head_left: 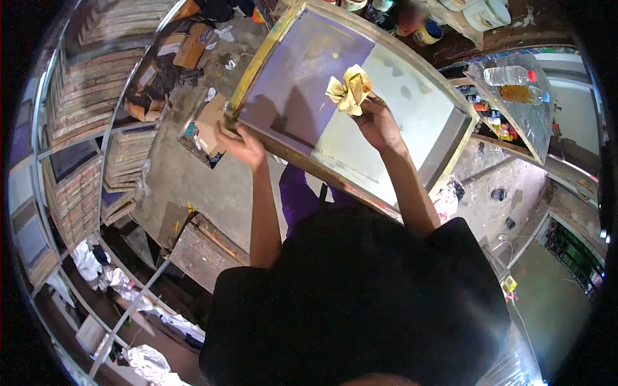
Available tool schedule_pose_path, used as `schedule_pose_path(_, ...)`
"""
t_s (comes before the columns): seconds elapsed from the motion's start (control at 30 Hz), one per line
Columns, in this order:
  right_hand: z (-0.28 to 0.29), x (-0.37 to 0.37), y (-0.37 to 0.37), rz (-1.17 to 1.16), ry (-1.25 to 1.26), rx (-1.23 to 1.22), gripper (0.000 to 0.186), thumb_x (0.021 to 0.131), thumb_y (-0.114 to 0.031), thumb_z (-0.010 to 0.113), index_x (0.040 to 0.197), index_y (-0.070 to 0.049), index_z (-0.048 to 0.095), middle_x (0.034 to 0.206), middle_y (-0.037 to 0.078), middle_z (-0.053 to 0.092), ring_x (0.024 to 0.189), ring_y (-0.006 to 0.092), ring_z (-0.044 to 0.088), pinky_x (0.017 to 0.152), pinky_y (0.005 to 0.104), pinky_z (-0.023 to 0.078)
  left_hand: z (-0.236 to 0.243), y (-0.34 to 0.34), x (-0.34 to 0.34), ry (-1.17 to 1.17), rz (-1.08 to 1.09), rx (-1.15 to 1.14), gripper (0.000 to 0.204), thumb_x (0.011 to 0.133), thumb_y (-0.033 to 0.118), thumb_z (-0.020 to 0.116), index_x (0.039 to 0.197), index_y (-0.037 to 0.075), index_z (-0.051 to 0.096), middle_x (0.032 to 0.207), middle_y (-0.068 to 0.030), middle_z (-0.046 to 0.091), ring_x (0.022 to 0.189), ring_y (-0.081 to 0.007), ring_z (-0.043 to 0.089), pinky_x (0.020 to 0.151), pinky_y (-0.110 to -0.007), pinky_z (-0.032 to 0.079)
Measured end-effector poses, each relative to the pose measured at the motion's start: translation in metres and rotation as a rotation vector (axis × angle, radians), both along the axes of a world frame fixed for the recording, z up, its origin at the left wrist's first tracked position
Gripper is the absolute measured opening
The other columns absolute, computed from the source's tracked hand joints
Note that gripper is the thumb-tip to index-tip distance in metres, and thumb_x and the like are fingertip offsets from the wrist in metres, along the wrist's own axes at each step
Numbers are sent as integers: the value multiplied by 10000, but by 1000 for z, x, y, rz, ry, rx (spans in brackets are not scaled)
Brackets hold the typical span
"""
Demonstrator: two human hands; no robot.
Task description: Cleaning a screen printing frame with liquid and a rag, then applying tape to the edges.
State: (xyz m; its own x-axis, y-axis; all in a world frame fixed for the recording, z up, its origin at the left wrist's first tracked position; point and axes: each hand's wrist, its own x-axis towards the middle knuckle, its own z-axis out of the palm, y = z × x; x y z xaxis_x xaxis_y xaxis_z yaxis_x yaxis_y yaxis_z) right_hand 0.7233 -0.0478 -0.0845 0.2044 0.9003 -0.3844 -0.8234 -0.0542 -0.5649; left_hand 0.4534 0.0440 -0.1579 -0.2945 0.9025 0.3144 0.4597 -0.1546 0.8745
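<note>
In front of me is a wooden screen-printing frame, tilted, with yellowish paint-stained edges. Its mesh is purple on the left part and pale grey on the right. My left hand grips the frame at its near left corner, fingers around the edge. Above the middle of the mesh, my right hand is closed on a crumpled yellow piece of cloth or paper; which of the two I cannot tell. Whether that piece touches the mesh is unclear. Shadows fall across the purple area.
Metal racks stacked with wooden frames stand at the left. Paint tubs sit beyond the frame. Plastic bottles lie on a shelf at the right. A cardboard box and a wooden table are at lower left.
</note>
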Motion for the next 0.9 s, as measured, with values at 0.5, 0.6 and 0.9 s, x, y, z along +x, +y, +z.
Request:
schedule_pose_path(0.5, -6, -62, -4, -132, -1223, 35, 334, 852, 14, 601, 1184, -25, 618, 1140, 164, 658, 973, 270, 663, 803, 347, 550, 98, -48, 74, -210, -727, -515, 204, 878, -10, 640, 1080, -31, 626, 952, -54, 668, 814, -98, 620, 697, -248, 504)
schedule_pose_path(0.6, 6, -85, -21, -90, -1395, 210, 356, 839, -54, 663, 1192, -80, 636, 1154, 187, 646, 979, 311, 659, 817, 370, 548, 83, -49, 56, -148, -638, -580, 221, 866, -27, 647, 1085, -39, 620, 946, -68, 677, 813, -105, 629, 702, -256, 516)
schedule_pose_path(0.9, -21, -109, -20, 250, -1183, 271, 404, 763, -67, 739, 1160, -75, 665, 1071, 150, 679, 864, 293, 691, 708, 347, 557, 70, -44, -5, -753, -689, -977, 514, 892, -53, 553, 1378, -37, 387, 1140, -153, 633, 924, -267, 670, 861, -392, 576)
